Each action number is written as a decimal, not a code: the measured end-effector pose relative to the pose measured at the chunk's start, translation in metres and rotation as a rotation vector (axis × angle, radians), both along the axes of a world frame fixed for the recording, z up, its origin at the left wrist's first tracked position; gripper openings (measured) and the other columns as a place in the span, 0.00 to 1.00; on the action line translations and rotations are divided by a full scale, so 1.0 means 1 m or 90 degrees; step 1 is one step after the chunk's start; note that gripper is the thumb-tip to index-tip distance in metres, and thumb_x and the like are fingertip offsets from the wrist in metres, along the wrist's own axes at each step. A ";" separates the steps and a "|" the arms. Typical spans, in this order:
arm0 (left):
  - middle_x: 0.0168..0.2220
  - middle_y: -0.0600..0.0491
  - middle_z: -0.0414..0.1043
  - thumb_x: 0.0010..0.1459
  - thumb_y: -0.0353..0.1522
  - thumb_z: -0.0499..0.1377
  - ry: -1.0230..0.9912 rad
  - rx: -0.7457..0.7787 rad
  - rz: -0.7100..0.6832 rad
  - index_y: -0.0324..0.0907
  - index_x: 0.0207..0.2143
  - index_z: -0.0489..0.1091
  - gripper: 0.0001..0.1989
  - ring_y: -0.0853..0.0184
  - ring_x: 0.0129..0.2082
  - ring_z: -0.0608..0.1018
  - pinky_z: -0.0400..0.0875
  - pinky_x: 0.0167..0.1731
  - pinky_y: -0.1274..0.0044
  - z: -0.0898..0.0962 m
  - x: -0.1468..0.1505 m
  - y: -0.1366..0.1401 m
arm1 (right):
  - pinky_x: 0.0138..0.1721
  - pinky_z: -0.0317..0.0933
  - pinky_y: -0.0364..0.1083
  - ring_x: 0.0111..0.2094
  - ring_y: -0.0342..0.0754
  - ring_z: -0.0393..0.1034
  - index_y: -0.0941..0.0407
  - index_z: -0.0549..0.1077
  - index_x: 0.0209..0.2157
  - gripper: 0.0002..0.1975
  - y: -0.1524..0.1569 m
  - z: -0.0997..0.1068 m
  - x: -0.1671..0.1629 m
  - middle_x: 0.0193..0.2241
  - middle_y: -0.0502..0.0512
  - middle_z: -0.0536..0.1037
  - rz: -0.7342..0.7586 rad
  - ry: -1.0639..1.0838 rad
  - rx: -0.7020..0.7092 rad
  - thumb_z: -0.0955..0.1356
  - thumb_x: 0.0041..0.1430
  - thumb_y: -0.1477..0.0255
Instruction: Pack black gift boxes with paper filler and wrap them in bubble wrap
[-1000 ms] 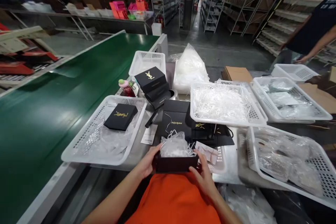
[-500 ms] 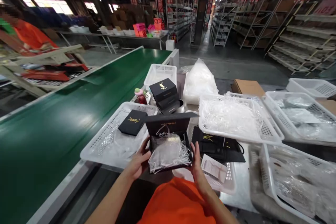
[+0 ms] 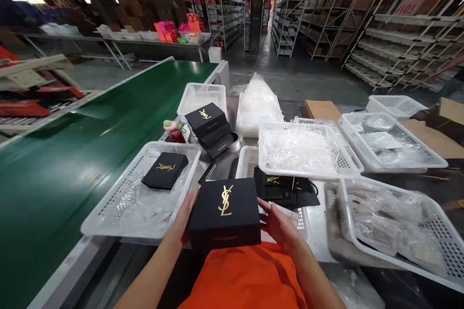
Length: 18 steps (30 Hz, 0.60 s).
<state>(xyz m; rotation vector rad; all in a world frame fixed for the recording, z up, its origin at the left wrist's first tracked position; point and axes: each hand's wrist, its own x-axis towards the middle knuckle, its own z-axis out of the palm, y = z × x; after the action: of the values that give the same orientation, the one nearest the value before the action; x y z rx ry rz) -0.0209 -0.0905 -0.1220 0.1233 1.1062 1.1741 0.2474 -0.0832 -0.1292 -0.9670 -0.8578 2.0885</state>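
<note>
A closed black gift box (image 3: 210, 207) with a gold YSL monogram on its lid is held level in front of my orange top. My left hand (image 3: 184, 217) grips its left side, the fingertips partly hidden behind it. Against the right side rests my right hand (image 3: 281, 226), its index finger touching near the edge and the other fingers partly out of sight. Just beyond the box lie black paper bags (image 3: 286, 188) with gold marks, in a white basket (image 3: 248, 157). A second black box (image 3: 166, 170) sits in the white basket (image 3: 97, 217) to the left.
Open black boxes (image 3: 212, 130) and a pink-capped bottle (image 3: 174, 131) stand beyond. A tray of white shredded paper (image 3: 300, 149) is to the right, near a white plastic sack (image 3: 258, 108). Baskets of bubble-wrapped items (image 3: 395, 222) line the right. A green conveyor (image 3: 90, 140) runs along the left.
The box was open, showing shredded paper and a wrapped item; now its lid is shut. Both hands have stayed at its sides. The view has turned to the right.
</note>
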 end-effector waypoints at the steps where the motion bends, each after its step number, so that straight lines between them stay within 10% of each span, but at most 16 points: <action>1: 0.54 0.46 0.75 0.64 0.48 0.51 -0.016 -0.009 -0.009 0.43 0.67 0.56 0.33 0.56 0.55 0.76 0.73 0.54 0.67 0.002 0.002 0.002 | 0.53 0.63 0.54 0.54 0.56 0.69 0.50 0.69 0.58 0.42 0.000 0.001 0.001 0.60 0.59 0.69 -0.003 0.005 -0.020 0.65 0.49 0.37; 7: 0.56 0.51 0.74 0.53 0.24 0.62 0.065 -0.041 -0.106 0.48 0.68 0.51 0.43 0.59 0.55 0.76 0.64 0.62 0.67 0.011 0.012 0.004 | 0.61 0.56 0.53 0.58 0.54 0.67 0.51 0.69 0.54 0.38 -0.001 -0.006 -0.005 0.54 0.56 0.75 -0.077 -0.095 0.024 0.77 0.43 0.52; 18: 0.39 0.40 0.82 0.60 0.28 0.58 -0.028 -0.241 -0.149 0.31 0.61 0.62 0.26 0.51 0.40 0.83 0.81 0.41 0.63 -0.003 0.039 -0.003 | 0.56 0.62 0.55 0.51 0.57 0.70 0.54 0.70 0.51 0.36 0.008 -0.021 -0.017 0.49 0.59 0.76 -0.295 -0.274 0.212 0.74 0.44 0.49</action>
<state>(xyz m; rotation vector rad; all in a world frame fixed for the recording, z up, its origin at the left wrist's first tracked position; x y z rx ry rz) 0.0181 -0.0932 -0.1248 -0.0645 1.2200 0.7420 0.2301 -0.0754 -0.1506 -1.3033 -1.0347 1.3176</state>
